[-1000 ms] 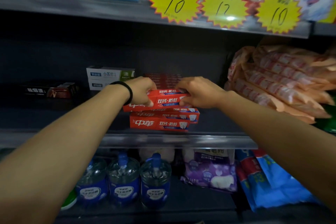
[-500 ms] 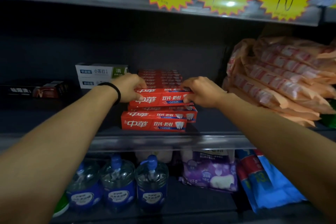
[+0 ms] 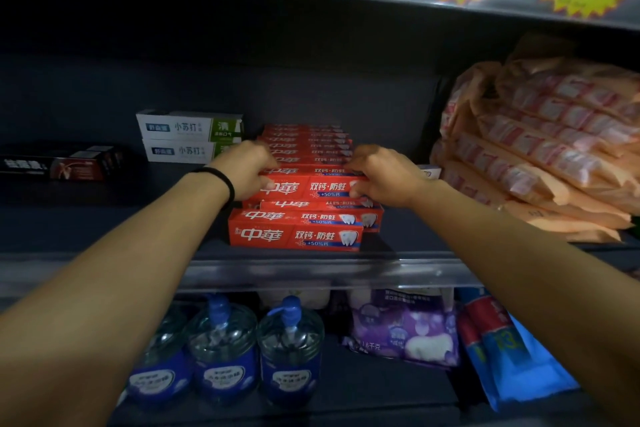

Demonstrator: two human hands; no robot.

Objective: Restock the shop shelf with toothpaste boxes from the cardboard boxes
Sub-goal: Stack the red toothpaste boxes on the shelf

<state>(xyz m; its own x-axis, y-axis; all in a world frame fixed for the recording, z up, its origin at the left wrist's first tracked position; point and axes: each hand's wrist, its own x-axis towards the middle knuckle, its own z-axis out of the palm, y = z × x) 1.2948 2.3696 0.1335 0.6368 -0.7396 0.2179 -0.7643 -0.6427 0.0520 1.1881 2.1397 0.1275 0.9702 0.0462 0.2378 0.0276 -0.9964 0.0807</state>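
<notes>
Dim shop shelf [image 3: 311, 270] has two white toothpaste boxes [image 3: 188, 137] stacked at back-left, and both hands, left hand [image 3: 247, 170] and right hand [image 3: 382, 175], grip one red toothpaste box [image 3: 311, 185] atop the red stack.

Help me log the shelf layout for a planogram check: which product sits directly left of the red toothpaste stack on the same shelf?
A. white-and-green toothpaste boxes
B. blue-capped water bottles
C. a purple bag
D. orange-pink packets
A: the white-and-green toothpaste boxes, stacked two high, stand just left of the red toothpaste stack; the bottles and purple bag are one shelf down, the packets to the right.
</notes>
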